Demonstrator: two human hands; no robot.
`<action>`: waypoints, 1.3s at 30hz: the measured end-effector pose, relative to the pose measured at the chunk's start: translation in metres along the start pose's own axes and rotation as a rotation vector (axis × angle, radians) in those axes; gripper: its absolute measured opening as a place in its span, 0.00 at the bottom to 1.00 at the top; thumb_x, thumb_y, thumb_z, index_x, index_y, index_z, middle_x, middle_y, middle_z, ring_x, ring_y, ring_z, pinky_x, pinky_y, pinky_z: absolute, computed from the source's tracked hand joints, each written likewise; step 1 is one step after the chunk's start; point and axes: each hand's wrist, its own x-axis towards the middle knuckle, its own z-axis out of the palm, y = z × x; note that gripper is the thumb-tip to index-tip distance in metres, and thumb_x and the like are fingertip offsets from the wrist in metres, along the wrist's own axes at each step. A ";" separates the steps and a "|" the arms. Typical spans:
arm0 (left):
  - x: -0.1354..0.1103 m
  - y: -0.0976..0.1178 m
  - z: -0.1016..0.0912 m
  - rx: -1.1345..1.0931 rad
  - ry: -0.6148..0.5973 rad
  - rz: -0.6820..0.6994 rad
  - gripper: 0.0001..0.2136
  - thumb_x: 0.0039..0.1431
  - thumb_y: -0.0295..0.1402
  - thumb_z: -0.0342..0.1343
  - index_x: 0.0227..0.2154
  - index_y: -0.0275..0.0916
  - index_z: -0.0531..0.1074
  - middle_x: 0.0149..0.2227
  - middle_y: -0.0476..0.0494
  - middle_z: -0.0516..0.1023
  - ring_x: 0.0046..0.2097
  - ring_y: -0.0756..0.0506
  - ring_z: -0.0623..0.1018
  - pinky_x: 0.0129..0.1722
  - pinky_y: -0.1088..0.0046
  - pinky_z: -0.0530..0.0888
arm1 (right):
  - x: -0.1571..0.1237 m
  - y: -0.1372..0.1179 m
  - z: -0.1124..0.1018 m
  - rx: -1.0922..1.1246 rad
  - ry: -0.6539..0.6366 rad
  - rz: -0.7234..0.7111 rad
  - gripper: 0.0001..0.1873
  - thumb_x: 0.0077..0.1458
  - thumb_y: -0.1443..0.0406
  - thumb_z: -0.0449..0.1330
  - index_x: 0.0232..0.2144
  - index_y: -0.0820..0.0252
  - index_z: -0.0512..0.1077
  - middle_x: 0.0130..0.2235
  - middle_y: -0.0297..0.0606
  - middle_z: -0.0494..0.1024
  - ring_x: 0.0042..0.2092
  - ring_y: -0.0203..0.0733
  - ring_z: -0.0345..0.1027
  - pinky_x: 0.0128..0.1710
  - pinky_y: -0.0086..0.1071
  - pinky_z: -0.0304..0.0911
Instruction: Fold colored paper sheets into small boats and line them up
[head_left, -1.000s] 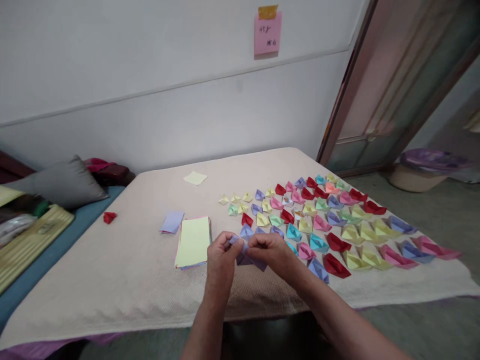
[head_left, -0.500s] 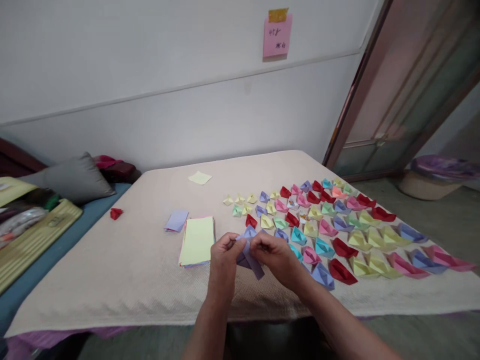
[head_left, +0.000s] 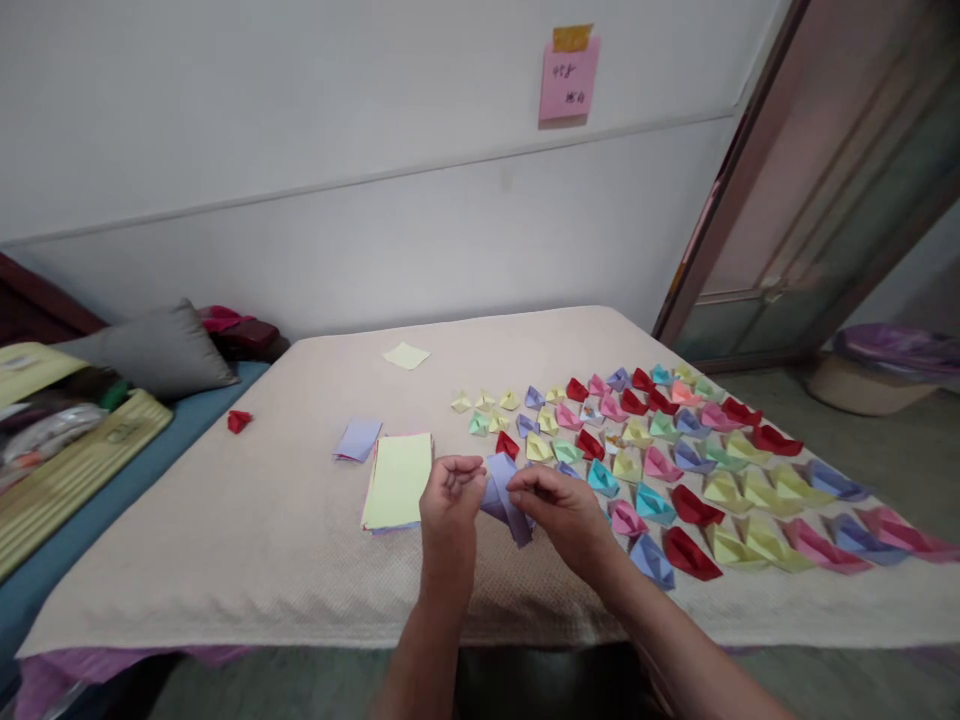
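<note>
A partly folded piece of lilac paper (head_left: 501,490) is held up between my two hands, above the front of the covered table. My left hand (head_left: 452,500) pinches its left edge between thumb and fingers. On the other side, my right hand (head_left: 559,505) grips it with thumb and forefinger; a strip of the paper hangs down between the hands. Close by on the left lies a stack of yellow and other coloured sheets (head_left: 400,480). To the right, rows of small folded paper boats (head_left: 697,505) in many colours cover the cloth.
A small pile of lilac sheets (head_left: 358,440) lies left of the stack. A yellow sheet (head_left: 406,355) rests farther back, and a red folded paper (head_left: 238,421) sits far left. Beyond are a grey cushion (head_left: 161,350) and a bin (head_left: 877,370). A pink note (head_left: 570,85) hangs on the wall.
The lilac paper has turned a little in my hands, and a broad flat face now shows. My right fingers have shifted their grip slightly. The view has swung slightly left.
</note>
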 end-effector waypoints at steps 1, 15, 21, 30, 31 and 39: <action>-0.001 -0.001 0.000 0.036 -0.004 0.045 0.06 0.52 0.30 0.57 0.33 0.39 0.67 0.41 0.44 0.73 0.41 0.48 0.74 0.43 0.70 0.69 | 0.000 0.000 0.000 -0.016 -0.003 -0.016 0.04 0.49 0.68 0.57 0.26 0.59 0.72 0.22 0.30 0.67 0.24 0.34 0.58 0.24 0.27 0.55; -0.004 -0.003 0.003 0.423 0.071 0.241 0.04 0.50 0.28 0.57 0.31 0.39 0.72 0.41 0.44 0.72 0.37 0.49 0.74 0.36 0.73 0.71 | -0.005 0.001 0.003 -0.328 -0.074 -0.252 0.09 0.58 0.69 0.52 0.30 0.58 0.72 0.28 0.33 0.72 0.31 0.36 0.65 0.33 0.28 0.57; -0.007 -0.001 0.004 0.455 0.119 0.295 0.02 0.53 0.27 0.55 0.30 0.39 0.69 0.42 0.44 0.71 0.38 0.49 0.74 0.38 0.72 0.71 | -0.006 0.000 0.005 -0.379 -0.076 -0.262 0.11 0.59 0.68 0.51 0.28 0.59 0.70 0.26 0.33 0.69 0.29 0.35 0.62 0.31 0.28 0.56; -0.006 0.001 0.004 0.543 0.121 0.312 0.04 0.50 0.26 0.57 0.30 0.38 0.73 0.43 0.42 0.71 0.40 0.47 0.75 0.38 0.72 0.72 | -0.009 -0.001 0.009 -0.406 -0.094 -0.309 0.12 0.60 0.69 0.49 0.27 0.59 0.69 0.24 0.32 0.68 0.29 0.36 0.61 0.31 0.29 0.55; -0.005 0.001 0.004 0.531 0.121 0.298 0.04 0.50 0.26 0.58 0.30 0.38 0.73 0.43 0.43 0.71 0.39 0.48 0.75 0.37 0.73 0.73 | -0.009 -0.001 0.009 -0.406 -0.090 -0.313 0.12 0.60 0.69 0.49 0.27 0.59 0.69 0.24 0.32 0.68 0.29 0.36 0.61 0.31 0.29 0.55; -0.001 -0.001 0.000 0.534 0.086 0.263 0.03 0.52 0.28 0.57 0.29 0.39 0.75 0.41 0.43 0.73 0.42 0.46 0.74 0.40 0.72 0.72 | -0.008 0.001 0.010 -0.467 -0.062 -0.360 0.11 0.59 0.70 0.51 0.28 0.59 0.70 0.26 0.35 0.70 0.30 0.38 0.63 0.32 0.29 0.55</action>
